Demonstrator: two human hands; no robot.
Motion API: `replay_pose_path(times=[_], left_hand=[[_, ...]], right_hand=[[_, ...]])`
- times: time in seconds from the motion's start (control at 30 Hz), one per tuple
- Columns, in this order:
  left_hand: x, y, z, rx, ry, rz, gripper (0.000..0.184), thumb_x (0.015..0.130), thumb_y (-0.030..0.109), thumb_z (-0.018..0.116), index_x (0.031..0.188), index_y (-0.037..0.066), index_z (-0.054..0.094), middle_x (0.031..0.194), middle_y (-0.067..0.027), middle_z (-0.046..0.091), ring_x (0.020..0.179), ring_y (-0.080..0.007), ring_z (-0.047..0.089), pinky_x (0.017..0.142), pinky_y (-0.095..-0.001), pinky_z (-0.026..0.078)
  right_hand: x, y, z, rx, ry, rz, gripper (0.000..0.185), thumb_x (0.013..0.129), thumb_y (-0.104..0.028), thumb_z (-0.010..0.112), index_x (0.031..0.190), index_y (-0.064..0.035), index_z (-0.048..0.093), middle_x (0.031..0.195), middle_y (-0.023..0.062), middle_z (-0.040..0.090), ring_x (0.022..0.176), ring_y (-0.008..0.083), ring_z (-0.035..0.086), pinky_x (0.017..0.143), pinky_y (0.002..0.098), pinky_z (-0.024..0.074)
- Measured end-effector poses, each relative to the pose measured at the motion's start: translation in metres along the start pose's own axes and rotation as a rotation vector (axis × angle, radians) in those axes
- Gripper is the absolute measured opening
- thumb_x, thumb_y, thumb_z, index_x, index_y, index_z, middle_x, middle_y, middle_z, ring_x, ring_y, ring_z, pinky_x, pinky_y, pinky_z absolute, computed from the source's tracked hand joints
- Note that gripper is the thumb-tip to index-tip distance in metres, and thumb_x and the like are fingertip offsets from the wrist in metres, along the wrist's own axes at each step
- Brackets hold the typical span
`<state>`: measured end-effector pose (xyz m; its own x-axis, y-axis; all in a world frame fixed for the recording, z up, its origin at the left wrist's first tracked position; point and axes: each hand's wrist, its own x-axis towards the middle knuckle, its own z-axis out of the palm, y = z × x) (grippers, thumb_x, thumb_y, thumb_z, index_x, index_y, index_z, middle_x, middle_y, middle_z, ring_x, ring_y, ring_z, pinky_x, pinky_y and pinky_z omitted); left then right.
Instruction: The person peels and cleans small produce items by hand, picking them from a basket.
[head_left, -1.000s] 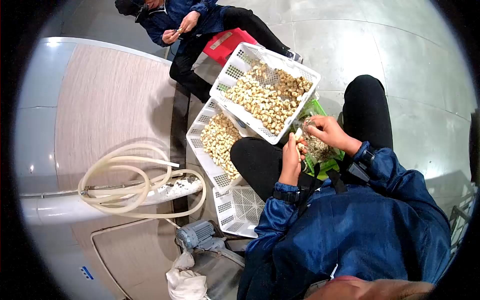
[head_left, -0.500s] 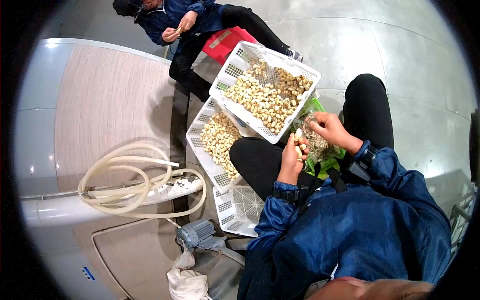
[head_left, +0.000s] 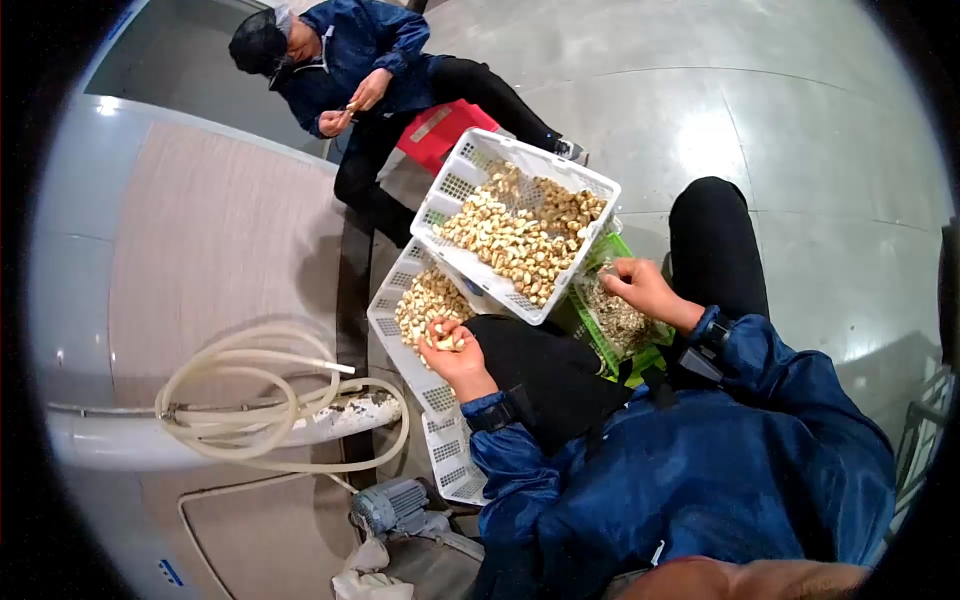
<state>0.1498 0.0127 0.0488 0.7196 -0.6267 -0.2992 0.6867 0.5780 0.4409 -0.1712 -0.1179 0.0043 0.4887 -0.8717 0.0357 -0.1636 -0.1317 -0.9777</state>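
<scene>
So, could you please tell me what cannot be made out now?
All in the head view:
Right hand: its back hides whether it holds something.
Pale pieces in the left hand: curled fingers hide their count.
White crate beside the left sleeve: the sleeve hides part.
White cloth: the bottom edge cuts it off.

Grey tiled floor (head_left: 830, 125) with bright glare (head_left: 705, 140), pinkish wood-grain panel (head_left: 220, 240) and thick white pipe (head_left: 130, 437) at left.

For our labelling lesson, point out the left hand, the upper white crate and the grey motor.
Left hand (head_left: 459, 364), head view: its middle.
Upper white crate (head_left: 457, 187), head view: perforated side wall.
Grey motor (head_left: 391, 507), head view: ribbed casing.
</scene>
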Motion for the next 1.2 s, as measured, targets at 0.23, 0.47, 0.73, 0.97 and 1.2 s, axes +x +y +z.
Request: replay_pose_path(times=[0.23, 0.47, 0.73, 0.97, 1.2], left_hand=[[-0.038, -0.078, -0.006, 0.31, -0.118, -0.398, 0.01, 0.095, 0.007, 0.055, 0.105, 0.008, 0.054, 0.103, -0.0068, 0.059, 0.075, -0.0121, 0.057, 0.053, -0.0208, 0.044], [-0.071, -0.114, -0.004, 0.315, -0.243, -0.644, 0.025, 0.095, 0.003, 0.053, 0.12, 0.007, 0.052, 0.119, -0.0155, 0.06, 0.087, -0.0161, 0.061, 0.058, -0.0212, 0.047], [-0.083, -0.123, 0.002, 0.529, -0.292, -0.58, 0.027, 0.095, 0.005, 0.056, 0.122, 0.006, 0.05, 0.119, -0.0101, 0.059, 0.086, -0.0113, 0.061, 0.058, -0.0197, 0.047], [-0.08, -0.123, -0.008, 0.525, -0.352, -0.588, 0.031, 0.097, 0.009, 0.055, 0.128, 0.008, 0.049, 0.11, -0.0066, 0.061, 0.086, -0.012, 0.06, 0.056, -0.0205, 0.046], [-0.085, -0.121, 0.006, 0.529, -0.27, -0.621, 0.026, 0.1, 0.014, 0.052, 0.125, 0.01, 0.047, 0.102, -0.0057, 0.06, 0.084, -0.0125, 0.06, 0.054, -0.0195, 0.045]], right_hand=[[-0.001, -0.009, 0.0, 0.074, -0.212, 0.079, 0.028, 0.088, -0.021, 0.064, 0.076, 0.0042, 0.062, 0.071, 0.0081, 0.062, 0.064, 0.0147, 0.057, 0.06, 0.0331, 0.046], [-0.002, -0.017, 0.002, 0.174, -0.209, -0.131, 0.025, 0.089, -0.015, 0.063, 0.072, 0.0036, 0.062, 0.097, 0.0127, 0.068, 0.088, 0.0158, 0.063, 0.076, 0.0321, 0.0476], [0.0, -0.013, 0.006, 0.195, -0.218, -0.128, 0.031, 0.089, -0.013, 0.063, 0.065, 0.0039, 0.053, 0.063, 0.005, 0.046, 0.061, 0.0124, 0.047, 0.057, 0.032, 0.0373], [-0.001, -0.013, 0.006, 0.178, -0.139, -0.203, 0.023, 0.087, -0.014, 0.064, 0.071, 0.003, 0.062, 0.084, 0.0072, 0.062, 0.08, 0.0156, 0.059, 0.071, 0.0307, 0.0455], [-0.002, -0.025, -0.002, 0.146, -0.296, -0.112, 0.024, 0.088, -0.014, 0.064, 0.072, 0.0025, 0.062, 0.093, 0.0088, 0.064, 0.087, 0.0172, 0.06, 0.076, 0.0309, 0.0457]])
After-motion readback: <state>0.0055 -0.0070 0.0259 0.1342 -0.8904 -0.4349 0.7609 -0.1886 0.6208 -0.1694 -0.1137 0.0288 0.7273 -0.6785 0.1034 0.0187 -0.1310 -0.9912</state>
